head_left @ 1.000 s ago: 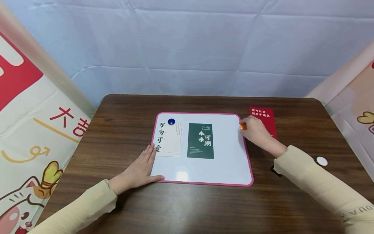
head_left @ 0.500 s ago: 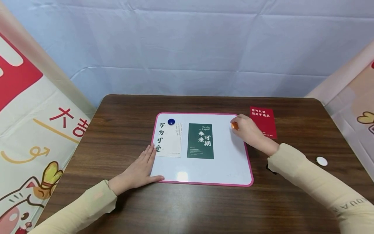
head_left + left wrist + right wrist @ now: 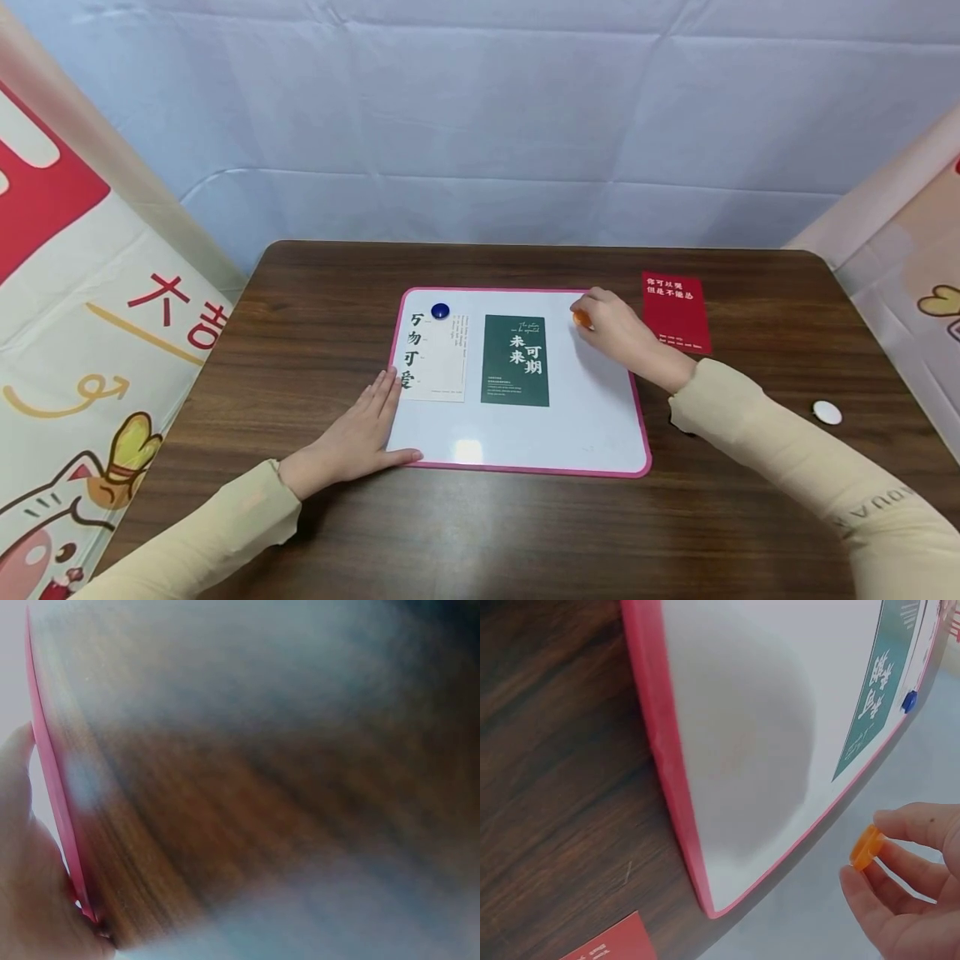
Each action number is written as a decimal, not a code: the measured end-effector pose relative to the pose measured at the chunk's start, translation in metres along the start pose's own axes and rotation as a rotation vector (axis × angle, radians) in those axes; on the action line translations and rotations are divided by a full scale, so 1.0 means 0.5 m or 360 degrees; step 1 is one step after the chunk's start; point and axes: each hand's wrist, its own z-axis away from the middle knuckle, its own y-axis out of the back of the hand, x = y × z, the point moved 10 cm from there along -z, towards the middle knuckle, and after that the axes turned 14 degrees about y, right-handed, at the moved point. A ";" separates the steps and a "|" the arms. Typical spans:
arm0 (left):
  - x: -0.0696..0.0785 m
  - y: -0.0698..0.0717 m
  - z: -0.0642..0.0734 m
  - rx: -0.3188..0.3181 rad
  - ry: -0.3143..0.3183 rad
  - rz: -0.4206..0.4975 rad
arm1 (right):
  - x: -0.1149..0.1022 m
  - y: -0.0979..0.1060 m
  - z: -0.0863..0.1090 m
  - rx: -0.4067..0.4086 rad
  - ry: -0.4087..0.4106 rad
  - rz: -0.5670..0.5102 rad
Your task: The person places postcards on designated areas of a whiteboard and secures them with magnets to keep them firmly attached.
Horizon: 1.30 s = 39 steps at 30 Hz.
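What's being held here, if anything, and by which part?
The right hand pinches an orange disc by its rim. The left hand holds nothing; it rests over a corner of the board.

I hold the left hand [image 3: 354,435] straight-fingered, thumb [image 3: 401,457] spread. My right hand [image 3: 618,331] forms a pinch, fingers [image 3: 913,868] bent.

One whiteboard [image 3: 585,417], three printed cards [image 3: 442,367] [image 3: 515,361] [image 3: 677,315], three round discs [image 3: 440,311] [image 3: 581,319] [image 3: 827,412], two hands [image 3: 360,433] [image 3: 618,329], one table [image 3: 480,533]

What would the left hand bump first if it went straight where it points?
Probably the white card; the left hand rests at the edge of the whiteboard just beside that card, though whether they touch, I can't tell.
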 end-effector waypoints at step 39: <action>0.005 0.009 0.004 0.0003 -0.0002 0.0016 | -0.073 -0.046 -0.083 -0.0087 0.0219 -0.0068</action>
